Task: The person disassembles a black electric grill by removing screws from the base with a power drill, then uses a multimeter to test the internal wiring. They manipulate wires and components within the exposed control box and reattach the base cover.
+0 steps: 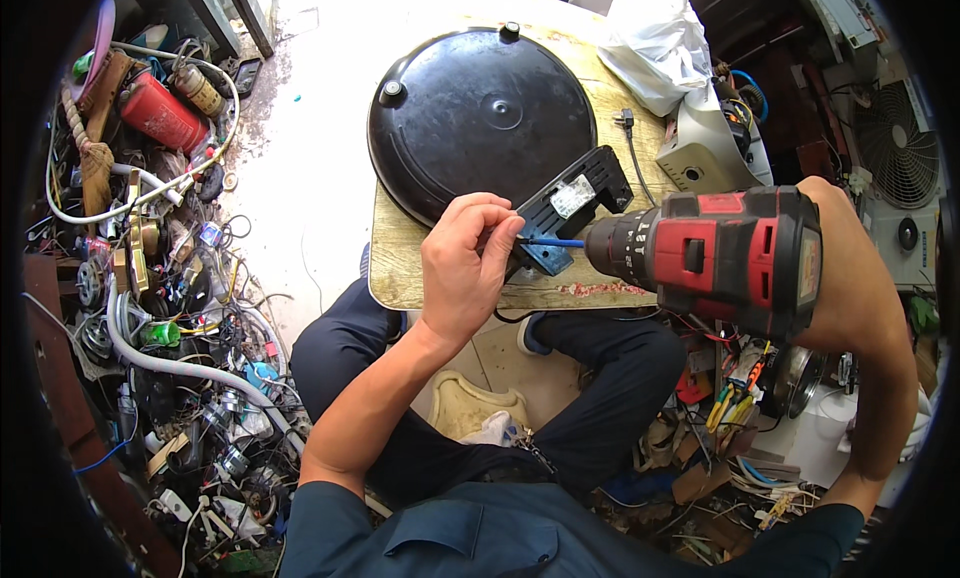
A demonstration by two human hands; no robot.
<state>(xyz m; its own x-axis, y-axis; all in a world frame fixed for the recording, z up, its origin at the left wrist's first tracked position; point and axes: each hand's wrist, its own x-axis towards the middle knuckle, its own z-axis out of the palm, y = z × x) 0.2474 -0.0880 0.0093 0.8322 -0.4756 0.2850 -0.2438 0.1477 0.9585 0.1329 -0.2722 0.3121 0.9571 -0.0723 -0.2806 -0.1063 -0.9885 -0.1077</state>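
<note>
My right hand is wrapped round the handle of a red and black cordless drill, which points left. From its chuck a blue bit reaches to the end of a black slotted plastic housing with a pale label. My left hand is closed in a pinch at the tip of the bit, beside the housing. What lies between its fingers is hidden. Beyond them a round black appliance base lies underside up, with small feet near its rim; the housing sits at its near right edge.
All this rests on a worn wooden table, with a plug and cord on it. A white plastic bag and a grey casing are at the right. Scrap parts and wires are heaped left; pliers lie lower right.
</note>
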